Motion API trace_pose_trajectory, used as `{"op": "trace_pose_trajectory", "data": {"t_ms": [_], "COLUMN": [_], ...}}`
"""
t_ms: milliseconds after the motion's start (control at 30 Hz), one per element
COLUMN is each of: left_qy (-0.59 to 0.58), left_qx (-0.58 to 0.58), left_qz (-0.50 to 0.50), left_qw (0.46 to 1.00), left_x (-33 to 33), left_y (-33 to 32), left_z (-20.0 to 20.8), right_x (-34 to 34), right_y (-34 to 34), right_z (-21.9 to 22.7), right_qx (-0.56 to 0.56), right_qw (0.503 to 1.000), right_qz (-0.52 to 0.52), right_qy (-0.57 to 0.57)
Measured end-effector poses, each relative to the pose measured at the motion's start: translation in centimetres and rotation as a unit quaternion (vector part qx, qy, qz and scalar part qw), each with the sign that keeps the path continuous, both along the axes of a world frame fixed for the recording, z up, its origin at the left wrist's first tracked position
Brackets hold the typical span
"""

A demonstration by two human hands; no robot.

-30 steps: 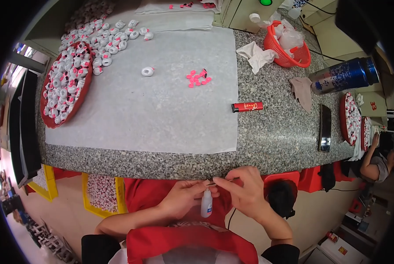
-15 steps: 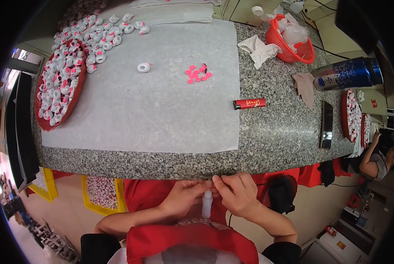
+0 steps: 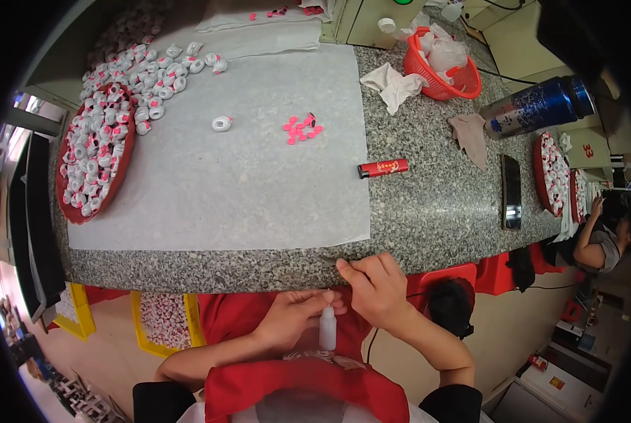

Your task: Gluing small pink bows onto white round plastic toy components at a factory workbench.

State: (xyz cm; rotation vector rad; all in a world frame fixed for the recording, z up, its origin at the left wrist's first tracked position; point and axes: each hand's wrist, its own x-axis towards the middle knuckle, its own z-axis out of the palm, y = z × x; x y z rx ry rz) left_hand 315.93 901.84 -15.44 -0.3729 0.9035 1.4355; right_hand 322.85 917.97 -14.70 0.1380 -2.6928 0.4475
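Bottle (image 3: 327,334), small and whitish, is upright before the red apron (image 3: 238,314) in the head view, just below the counter's near edge; the left hand (image 3: 294,315) pinches it near its top; the right hand (image 3: 380,289) has thumb and finger closed on a thin dark tool (image 3: 327,259), which points left over the edge.

At the left of the counter a red dish (image 3: 118,176) is heaped with white pieces (image 3: 90,158) that carry pink parts; more of these spill loose behind it and to its right; a red basket (image 3: 428,81) near the far side holds crumpled clear bags (image 3: 446,55); at the right end another red dish (image 3: 540,180) bears similar pieces; below the counter, at left, a yellow crate (image 3: 194,321) is full of small white and pink bits, and a second crate (image 3: 84,314) stands beside it.

White paper (image 3: 224,197) covers much of the speckled grey counter (image 3: 435,204); on it lie one lone white piece and a cluster of pink bits (image 3: 302,130); a red lighter (image 3: 384,168) touches its right edge; beyond are a white cloth (image 3: 393,86), a blue flask (image 3: 537,107) on its side and a phone (image 3: 511,192); a co-worker (image 3: 596,243) sits far right.
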Motion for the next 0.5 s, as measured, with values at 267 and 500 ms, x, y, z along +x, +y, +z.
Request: {"op": "trace_pose_trajectory", "data": {"t_ms": [267, 500], "left_qy": [-0.009, -0.001], "left_qx": [-0.008, -0.004], "left_qz": [0.000, 0.006], "left_qw": [1.000, 1.000], "left_x": [0.0, 0.2], "left_y": [0.3, 0.1], "left_z": [0.3, -0.3], "right_x": [2.1, 0.6], "right_y": [-1.0, -0.5], "right_z": [0.8, 0.6], "right_qx": [-0.027, -0.050], "right_qw": [1.000, 0.999], "right_qz": [0.003, -0.015], "right_qy": [0.011, -0.012]}}
